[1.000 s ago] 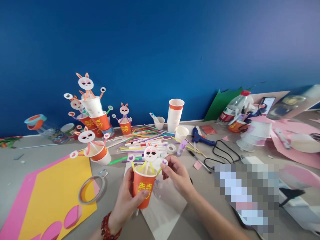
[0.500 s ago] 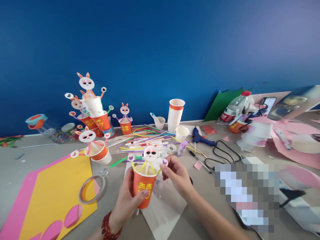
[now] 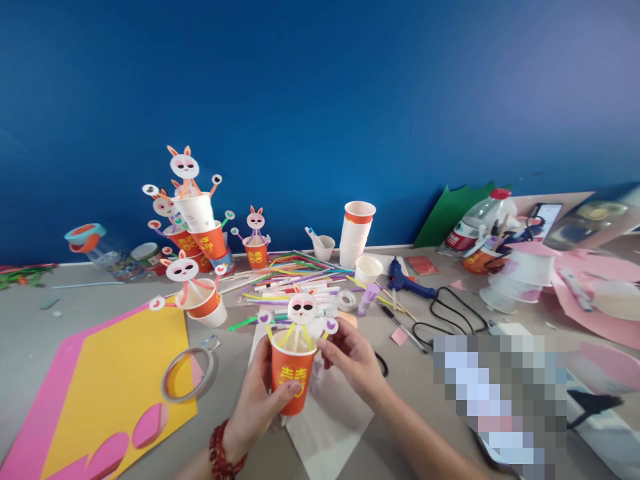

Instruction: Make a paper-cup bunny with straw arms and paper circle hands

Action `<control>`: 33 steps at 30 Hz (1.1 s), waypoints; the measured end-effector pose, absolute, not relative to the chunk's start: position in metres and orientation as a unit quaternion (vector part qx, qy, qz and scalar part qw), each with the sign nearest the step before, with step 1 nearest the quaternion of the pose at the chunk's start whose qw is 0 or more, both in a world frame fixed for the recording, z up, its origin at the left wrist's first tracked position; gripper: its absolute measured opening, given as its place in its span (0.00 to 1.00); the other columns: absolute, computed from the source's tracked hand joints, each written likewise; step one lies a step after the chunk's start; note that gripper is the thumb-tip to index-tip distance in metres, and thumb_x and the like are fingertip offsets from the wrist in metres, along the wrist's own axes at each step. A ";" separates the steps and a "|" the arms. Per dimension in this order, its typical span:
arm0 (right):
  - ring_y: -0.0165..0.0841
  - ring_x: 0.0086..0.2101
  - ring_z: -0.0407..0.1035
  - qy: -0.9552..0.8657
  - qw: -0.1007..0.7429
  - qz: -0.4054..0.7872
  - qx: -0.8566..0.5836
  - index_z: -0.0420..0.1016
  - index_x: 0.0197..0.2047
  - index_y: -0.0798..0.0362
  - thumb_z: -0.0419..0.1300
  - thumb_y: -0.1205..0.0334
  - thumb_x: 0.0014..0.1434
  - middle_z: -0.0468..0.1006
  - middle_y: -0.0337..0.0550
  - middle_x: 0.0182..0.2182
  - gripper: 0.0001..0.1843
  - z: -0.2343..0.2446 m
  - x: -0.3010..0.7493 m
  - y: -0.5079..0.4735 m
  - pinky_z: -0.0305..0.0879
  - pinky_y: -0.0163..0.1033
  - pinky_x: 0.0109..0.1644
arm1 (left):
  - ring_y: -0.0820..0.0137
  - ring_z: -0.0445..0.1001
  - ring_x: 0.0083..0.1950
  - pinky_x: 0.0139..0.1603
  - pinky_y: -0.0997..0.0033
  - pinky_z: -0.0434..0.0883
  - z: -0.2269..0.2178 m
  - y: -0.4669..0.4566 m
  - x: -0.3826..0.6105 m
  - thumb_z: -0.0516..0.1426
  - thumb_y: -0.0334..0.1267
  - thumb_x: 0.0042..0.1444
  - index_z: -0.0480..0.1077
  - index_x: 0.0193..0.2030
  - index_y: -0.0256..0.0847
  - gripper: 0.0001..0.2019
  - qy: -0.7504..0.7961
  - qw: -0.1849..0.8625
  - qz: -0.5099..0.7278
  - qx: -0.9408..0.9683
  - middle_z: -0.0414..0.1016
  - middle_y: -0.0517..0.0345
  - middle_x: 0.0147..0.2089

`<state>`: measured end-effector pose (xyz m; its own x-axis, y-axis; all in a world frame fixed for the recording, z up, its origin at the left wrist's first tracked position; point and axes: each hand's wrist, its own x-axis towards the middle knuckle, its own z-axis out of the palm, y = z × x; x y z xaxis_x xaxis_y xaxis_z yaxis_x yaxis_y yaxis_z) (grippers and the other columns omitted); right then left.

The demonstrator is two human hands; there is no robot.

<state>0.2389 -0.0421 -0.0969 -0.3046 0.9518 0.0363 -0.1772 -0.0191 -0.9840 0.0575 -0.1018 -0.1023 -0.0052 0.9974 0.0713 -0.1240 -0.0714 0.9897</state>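
My left hand (image 3: 263, 393) is wrapped round a red paper cup (image 3: 295, 377) with yellow printed characters, its thumb across the front. A white paper rabbit head (image 3: 303, 309) with pink ears and dark eyes stands above the rim on yellow pipe cleaners. Round white paws with purple marks stick out at either side, the left paw (image 3: 265, 319) and the right paw (image 3: 331, 325). At the rim's right side, my right hand (image 3: 353, 357) pinches the yellow pipe cleaner just below the right paw; its fingertips partly hide it. Under the cup lies a white paper sheet (image 3: 330, 427).
Finished-looking rabbit cups (image 3: 200, 300) stand at the left. Behind are loose pipe cleaners and markers (image 3: 295, 287), stacked white cups (image 3: 356, 233) and a blue glue gun (image 3: 407, 283). A tape roll (image 3: 187, 375) rests on yellow card (image 3: 120, 373). A black cable (image 3: 450, 310) lies right.
My right hand's fingertips have shifted slightly down the pipe cleaner, from beside the right paw towards the cup's rim. My left hand keeps its hold. The whole view has shifted a little.
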 end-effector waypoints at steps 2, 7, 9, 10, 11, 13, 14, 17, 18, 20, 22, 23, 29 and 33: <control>0.27 0.25 0.63 -0.539 0.467 0.601 -0.362 0.67 0.35 0.52 0.65 0.45 0.57 0.67 0.34 0.25 0.19 -0.096 0.240 -0.043 0.65 0.33 0.27 | 0.52 0.72 0.58 0.54 0.60 0.74 -0.106 -0.101 0.057 0.66 0.45 0.51 0.61 0.61 0.43 0.32 0.447 0.516 0.551 0.480 0.71 0.44 0.60; 0.35 0.37 0.70 -0.621 0.438 0.558 -0.333 0.69 0.47 0.51 0.65 0.43 0.56 0.74 0.44 0.40 0.24 -0.097 0.238 -0.049 0.70 0.39 0.40 | 0.51 0.70 0.61 0.57 0.58 0.72 -0.115 -0.097 0.056 0.65 0.44 0.52 0.59 0.63 0.43 0.33 0.427 0.512 0.570 0.481 0.68 0.44 0.63; 0.37 0.40 0.71 -0.649 0.412 0.552 -0.324 0.69 0.50 0.51 0.66 0.44 0.55 0.75 0.46 0.43 0.26 -0.097 0.234 -0.052 0.71 0.41 0.42 | 0.52 0.69 0.61 0.58 0.58 0.71 -0.117 -0.096 0.056 0.65 0.42 0.53 0.59 0.63 0.43 0.33 0.413 0.510 0.575 0.488 0.67 0.45 0.63; 0.38 0.41 0.71 -0.657 0.403 0.552 -0.319 0.69 0.51 0.51 0.66 0.44 0.55 0.75 0.47 0.45 0.27 -0.098 0.232 -0.053 0.71 0.42 0.43 | 0.52 0.69 0.62 0.59 0.58 0.70 -0.117 -0.096 0.057 0.65 0.41 0.53 0.58 0.63 0.44 0.33 0.410 0.511 0.576 0.490 0.66 0.45 0.64; 0.39 0.42 0.72 -0.660 0.397 0.553 -0.317 0.69 0.51 0.51 0.66 0.45 0.55 0.75 0.48 0.46 0.27 -0.098 0.230 -0.054 0.71 0.43 0.44 | 0.52 0.68 0.62 0.60 0.58 0.70 -0.117 -0.096 0.058 0.66 0.40 0.53 0.58 0.63 0.45 0.33 0.408 0.512 0.574 0.492 0.66 0.45 0.64; 0.41 0.44 0.72 -0.655 0.393 0.558 -0.324 0.68 0.53 0.51 0.65 0.45 0.56 0.75 0.50 0.49 0.27 -0.099 0.228 -0.056 0.71 0.45 0.46 | 0.53 0.67 0.63 0.61 0.57 0.68 -0.115 -0.096 0.060 0.66 0.39 0.53 0.58 0.63 0.46 0.33 0.400 0.518 0.565 0.502 0.66 0.46 0.64; 0.42 0.45 0.73 -0.650 0.393 0.560 -0.330 0.68 0.53 0.51 0.65 0.46 0.56 0.75 0.51 0.50 0.27 -0.100 0.227 -0.056 0.71 0.46 0.47 | 0.53 0.67 0.63 0.61 0.57 0.68 -0.115 -0.097 0.061 0.66 0.39 0.53 0.58 0.63 0.46 0.33 0.393 0.524 0.561 0.506 0.66 0.46 0.64; 0.44 0.45 0.73 -0.640 0.396 0.558 -0.350 0.69 0.53 0.51 0.66 0.47 0.54 0.76 0.52 0.50 0.28 -0.104 0.228 -0.057 0.71 0.48 0.48 | 0.54 0.68 0.62 0.61 0.56 0.67 -0.115 -0.097 0.062 0.65 0.40 0.54 0.57 0.64 0.47 0.33 0.374 0.537 0.550 0.519 0.66 0.47 0.63; 0.45 0.45 0.74 -0.638 0.398 0.555 -0.355 0.69 0.53 0.51 0.67 0.47 0.54 0.77 0.52 0.49 0.28 -0.105 0.229 -0.057 0.71 0.48 0.48 | 0.54 0.68 0.61 0.61 0.56 0.68 -0.116 -0.097 0.061 0.66 0.41 0.53 0.57 0.64 0.47 0.34 0.374 0.534 0.547 0.524 0.66 0.46 0.63; 0.45 0.45 0.74 -0.638 0.405 0.546 -0.363 0.69 0.53 0.51 0.67 0.48 0.54 0.77 0.51 0.49 0.27 -0.106 0.232 -0.055 0.72 0.47 0.47 | 0.55 0.69 0.59 0.56 0.59 0.71 -0.119 -0.094 0.057 0.66 0.43 0.53 0.59 0.62 0.45 0.32 0.391 0.513 0.550 0.530 0.66 0.46 0.61; 0.44 0.45 0.74 -0.642 0.412 0.533 -0.366 0.69 0.53 0.51 0.66 0.48 0.55 0.77 0.52 0.49 0.26 -0.106 0.235 -0.053 0.72 0.46 0.46 | 0.58 0.71 0.53 0.48 0.63 0.74 -0.119 -0.091 0.049 0.63 0.46 0.55 0.63 0.56 0.43 0.24 0.422 0.472 0.573 0.520 0.70 0.47 0.54; 0.44 0.45 0.74 -0.645 0.415 0.526 -0.367 0.69 0.53 0.51 0.65 0.48 0.55 0.77 0.52 0.50 0.26 -0.106 0.236 -0.051 0.73 0.46 0.46 | 0.61 0.72 0.50 0.44 0.66 0.74 -0.118 -0.089 0.045 0.61 0.46 0.57 0.65 0.53 0.43 0.20 0.437 0.448 0.592 0.508 0.71 0.49 0.49; 0.44 0.43 0.75 -0.666 0.391 0.506 -0.384 0.69 0.54 0.51 0.65 0.48 0.55 0.77 0.52 0.49 0.27 -0.107 0.239 -0.049 0.73 0.45 0.45 | 0.67 0.73 0.44 0.41 0.70 0.73 -0.090 -0.081 0.026 0.59 0.44 0.60 0.65 0.53 0.45 0.16 0.497 0.327 0.633 0.495 0.70 0.53 0.49; 0.43 0.43 0.75 -0.654 0.391 0.527 -0.375 0.69 0.55 0.51 0.65 0.47 0.55 0.77 0.52 0.49 0.28 -0.108 0.238 -0.050 0.73 0.45 0.45 | 0.71 0.73 0.35 0.36 0.71 0.72 -0.074 -0.077 0.020 0.55 0.44 0.63 0.72 0.44 0.41 0.10 0.509 0.279 0.621 0.526 0.72 0.53 0.45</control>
<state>0.2380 -0.0504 -0.1077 -0.4129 0.9034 0.1154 0.0793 0.1619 -0.9836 0.0205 -0.0766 -0.0738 -0.2906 0.8824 0.3699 0.1889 -0.3261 0.9263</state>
